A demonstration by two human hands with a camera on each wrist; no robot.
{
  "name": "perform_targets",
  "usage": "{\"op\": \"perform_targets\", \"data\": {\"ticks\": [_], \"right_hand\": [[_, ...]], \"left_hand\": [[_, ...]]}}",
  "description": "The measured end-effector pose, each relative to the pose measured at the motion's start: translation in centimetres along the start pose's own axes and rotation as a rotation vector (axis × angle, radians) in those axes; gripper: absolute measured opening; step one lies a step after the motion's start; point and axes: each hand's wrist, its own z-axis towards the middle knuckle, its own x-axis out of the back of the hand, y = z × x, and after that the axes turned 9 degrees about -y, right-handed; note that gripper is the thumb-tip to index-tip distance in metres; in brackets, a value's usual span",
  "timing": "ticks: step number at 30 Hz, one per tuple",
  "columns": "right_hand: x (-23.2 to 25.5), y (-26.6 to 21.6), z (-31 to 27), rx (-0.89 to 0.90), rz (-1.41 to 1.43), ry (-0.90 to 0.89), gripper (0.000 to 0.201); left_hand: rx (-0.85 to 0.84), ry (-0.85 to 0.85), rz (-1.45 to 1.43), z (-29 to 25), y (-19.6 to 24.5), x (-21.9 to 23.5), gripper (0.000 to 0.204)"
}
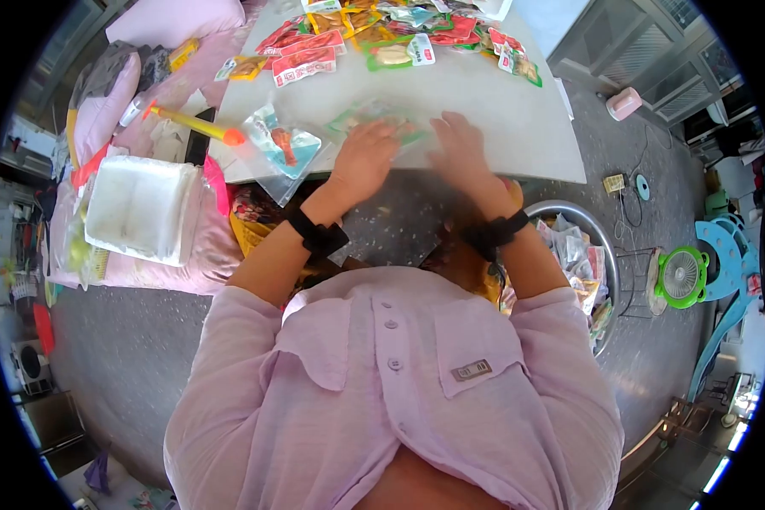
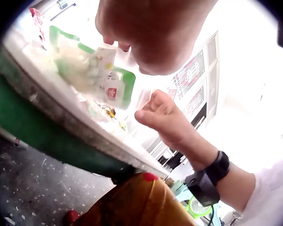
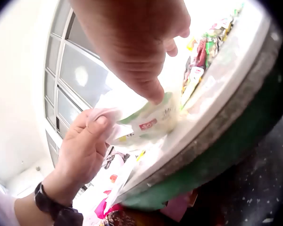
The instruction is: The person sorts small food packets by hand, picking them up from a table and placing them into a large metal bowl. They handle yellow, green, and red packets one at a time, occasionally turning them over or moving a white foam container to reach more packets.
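My left hand (image 1: 365,157) pinches the near end of a see-through food packet with green edges (image 2: 119,87) between thumb and fingers. Clear plastic film (image 3: 105,114) shows at its thumb in the right wrist view. The packet carries a red label and lies low over the table's front edge. My right hand (image 1: 461,153), blurred in the head view, is beside the packet's other end with its fingers loosely bent. In the right wrist view its thumb overlaps the packet's edge. Left of my left hand, a blue-and-white packet (image 1: 282,144) lies in a clear bag.
Several red, yellow and green packets (image 1: 306,61) are heaped along the table's (image 1: 518,127) far side. A white foam box (image 1: 140,208) stands on a pink cloth at left, near a yellow-orange toy hammer (image 1: 200,123). A metal basin (image 1: 608,255) of packets is at right.
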Motion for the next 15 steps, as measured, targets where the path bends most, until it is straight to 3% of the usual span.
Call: {"op": "perform_targets", "data": {"ticks": [3,6,9,12,15], "right_hand": [[2.1,0.2,1.8,0.123,-0.157,-0.016,0.027],[4.6,0.4,3.7,0.068,0.218,-0.229,0.02],[8.6,-1.6,4.2,0.14,0.244,-0.002,0.019],[9.2,-3.3,3.4,0.131,0.179,-0.046,0.017],[10.9,-3.4,2.5,0.07,0.234,-0.285,0.018]], "left_hand": [[-0.023,0.057,-0.142,1.1,-0.6,1.7,0.02],[0.22,0.069,-0.415,2.7,-0.1,4.0,0.018],[0.328,0.091,-0.521,3.9,0.6,5.8,0.021],[0.404,0.066,-0.619,4.4,2.0,6.6,0.02],[0.398,0.006,-0.765,4.2,3.0,6.0,0.019]]}}
